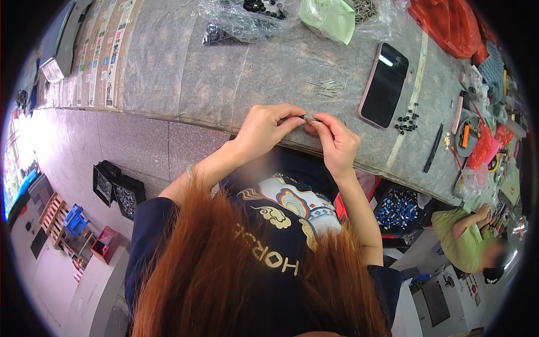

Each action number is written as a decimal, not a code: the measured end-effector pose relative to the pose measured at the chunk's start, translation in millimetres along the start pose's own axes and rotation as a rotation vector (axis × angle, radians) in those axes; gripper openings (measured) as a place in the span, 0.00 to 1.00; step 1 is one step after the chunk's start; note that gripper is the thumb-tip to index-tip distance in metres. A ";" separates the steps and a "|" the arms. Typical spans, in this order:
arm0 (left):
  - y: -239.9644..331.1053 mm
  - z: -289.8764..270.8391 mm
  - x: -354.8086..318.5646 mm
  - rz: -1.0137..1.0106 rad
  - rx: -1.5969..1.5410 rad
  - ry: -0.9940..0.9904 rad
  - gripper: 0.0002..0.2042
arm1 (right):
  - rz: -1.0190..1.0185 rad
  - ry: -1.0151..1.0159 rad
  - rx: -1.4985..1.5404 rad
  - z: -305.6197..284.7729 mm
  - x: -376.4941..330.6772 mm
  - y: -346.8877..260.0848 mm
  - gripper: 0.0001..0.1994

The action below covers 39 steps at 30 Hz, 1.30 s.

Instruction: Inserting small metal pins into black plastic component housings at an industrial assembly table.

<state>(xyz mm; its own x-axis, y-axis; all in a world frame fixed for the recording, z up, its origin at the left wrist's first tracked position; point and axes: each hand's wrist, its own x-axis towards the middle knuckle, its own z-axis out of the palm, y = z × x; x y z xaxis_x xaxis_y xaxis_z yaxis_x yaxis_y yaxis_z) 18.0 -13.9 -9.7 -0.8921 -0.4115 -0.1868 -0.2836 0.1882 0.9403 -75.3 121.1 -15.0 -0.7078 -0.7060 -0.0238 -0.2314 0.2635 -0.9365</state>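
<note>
left hand (264,128) fingers pinched on small dark part (308,117) | right hand (336,141) fingers pinch its other end | part mostly hidden, kind unclear | thin pins (328,86) beyond fingers on worktop (179,73)

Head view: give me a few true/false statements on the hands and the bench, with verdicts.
1. Both hands meet over the near edge of the bench, the left hand and right hand pinching a small dark part between their fingertips. True.
2. The phone lies screen up on the bench, to the right of the hands. True.
3. The loose metal pins sit inside a box. False: they lie bare on the bench top.
4. The green bag is in the left hand. False: it lies at the far side of the bench.
5. Small black pieces lie near the phone. True.
</note>
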 end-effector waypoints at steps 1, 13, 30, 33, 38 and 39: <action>-0.1 0.1 -0.2 0.008 0.007 0.008 0.08 | 0.003 -0.003 0.009 0.1 0.2 0.0 0.05; -0.1 0.4 1.2 0.044 0.020 0.010 0.07 | -0.126 0.017 -0.053 1.4 1.1 4.8 0.05; 14.6 -8.0 -0.9 -0.305 -0.570 -0.186 0.10 | -0.174 0.061 -0.050 -5.3 -4.2 -6.2 0.06; 15.7 -10.6 -1.4 -0.390 -0.658 -0.269 0.09 | -0.283 0.051 -0.153 -9.1 -1.8 -13.7 0.06; 23.8 -7.1 -4.3 -0.486 -0.732 -0.213 0.08 | -0.348 0.061 -0.219 -8.7 -3.8 -10.1 0.05; 23.6 -6.2 -5.1 -0.469 -0.738 -0.189 0.08 | -0.274 0.049 -0.200 -8.8 -4.4 -11.1 0.05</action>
<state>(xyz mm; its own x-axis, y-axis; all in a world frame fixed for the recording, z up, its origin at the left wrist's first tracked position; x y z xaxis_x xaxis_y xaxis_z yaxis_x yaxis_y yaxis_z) 18.0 -12.9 15.2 -0.8027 -0.1360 -0.5807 -0.3933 -0.6112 0.6868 -75.5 127.0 -1.4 -0.6317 -0.7370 0.2404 -0.5399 0.1957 -0.8187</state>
